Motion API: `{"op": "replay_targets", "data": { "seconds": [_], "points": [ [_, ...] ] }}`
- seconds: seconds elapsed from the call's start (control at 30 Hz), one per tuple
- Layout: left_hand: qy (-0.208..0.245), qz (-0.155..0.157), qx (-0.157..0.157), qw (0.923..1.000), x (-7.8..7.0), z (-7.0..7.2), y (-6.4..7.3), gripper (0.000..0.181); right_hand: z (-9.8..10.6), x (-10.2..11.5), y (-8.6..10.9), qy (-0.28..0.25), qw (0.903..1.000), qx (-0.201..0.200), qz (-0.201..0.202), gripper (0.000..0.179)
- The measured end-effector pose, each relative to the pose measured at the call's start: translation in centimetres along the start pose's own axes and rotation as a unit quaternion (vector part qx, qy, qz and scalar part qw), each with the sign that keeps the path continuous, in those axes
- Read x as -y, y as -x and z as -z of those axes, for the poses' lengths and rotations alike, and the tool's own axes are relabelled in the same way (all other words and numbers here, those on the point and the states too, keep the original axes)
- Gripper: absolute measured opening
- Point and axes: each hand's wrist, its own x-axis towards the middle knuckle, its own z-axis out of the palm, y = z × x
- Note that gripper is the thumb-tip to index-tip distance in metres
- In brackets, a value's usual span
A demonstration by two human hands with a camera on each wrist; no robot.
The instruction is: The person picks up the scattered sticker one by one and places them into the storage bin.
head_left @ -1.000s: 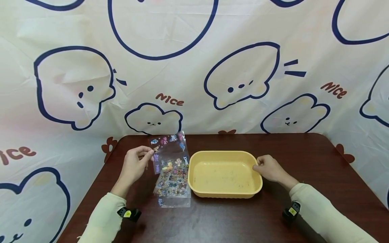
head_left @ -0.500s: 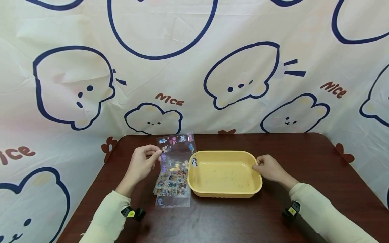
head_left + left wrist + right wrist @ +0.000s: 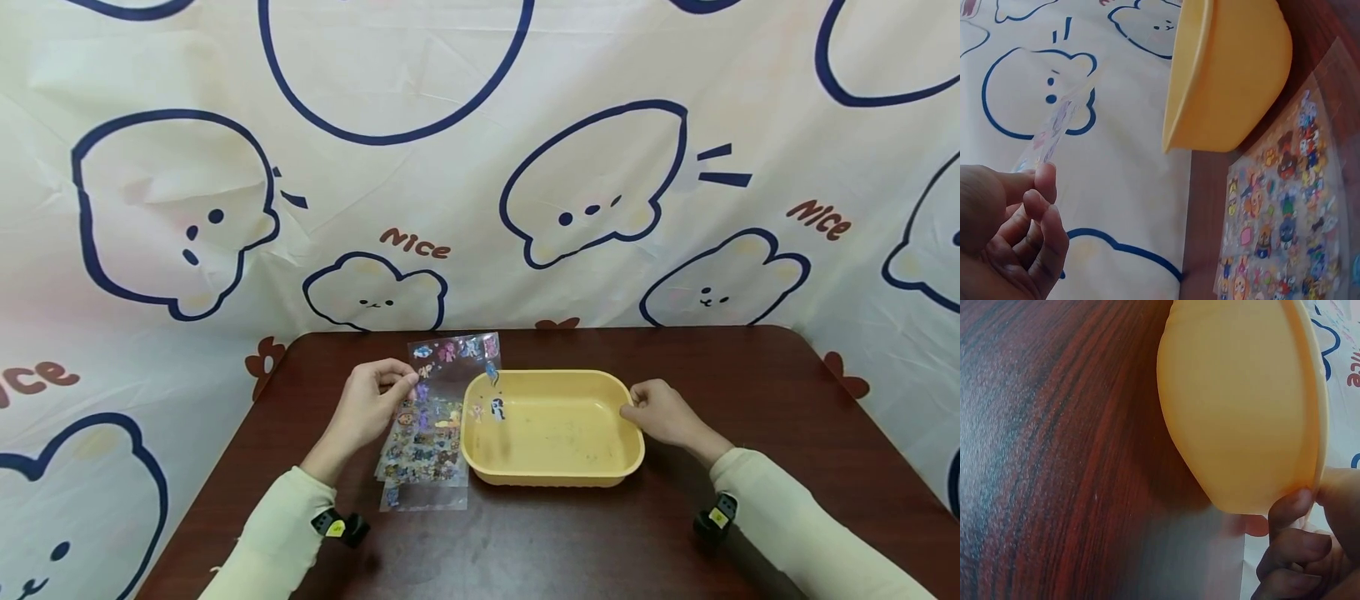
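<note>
Between thumb and fingertips my left hand (image 3: pixel 375 400) pinches the left edge of a clear sticker sheet (image 3: pixel 450 354) printed with small colourful pony figures. In the left wrist view this sheet (image 3: pixel 1054 131) is seen nearly edge-on, raised above the table. Its right part overlaps the left end of a yellow plastic tub (image 3: pixel 555 479) in the head view. Under it, more sticker sheets (image 3: pixel 423 458) lie on the table left of the tub, partly covered. My right hand (image 3: pixel 663 417) grips the tub's right rim, thumb on one side and fingers curled on the other.
The dark brown wooden table (image 3: pixel 570 550) reaches back to a pale cloth backdrop (image 3: pixel 465 192) with blue cartoon outlines. A black wrist device (image 3: pixel 341 527) sits on my left wrist, another device (image 3: pixel 716 517) on my right.
My left hand has moved to the right with the pinched sticker sheet, bringing the sheet over the tub's left end. My right hand stays on the rim; the tub has hardly moved.
</note>
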Motion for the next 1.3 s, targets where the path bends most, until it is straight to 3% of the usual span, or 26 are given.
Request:
{"op": "replay_targets", "data": {
  "seconds": [0.7, 1.3],
  "points": [
    [0.001, 0.052, 0.041, 0.9978, -0.3, -3.3, -0.4, 0.012, 0.0, 0.1, 0.0, 0.0, 1.0, -0.001, 0.001, 0.034],
    [-0.005, 0.067, 0.06, 0.9959, -0.4, -5.6, -0.8, 0.012, 0.0, 0.0, 0.1, 0.0, 1.0, -0.006, 0.006, 0.033]
  ]
}}
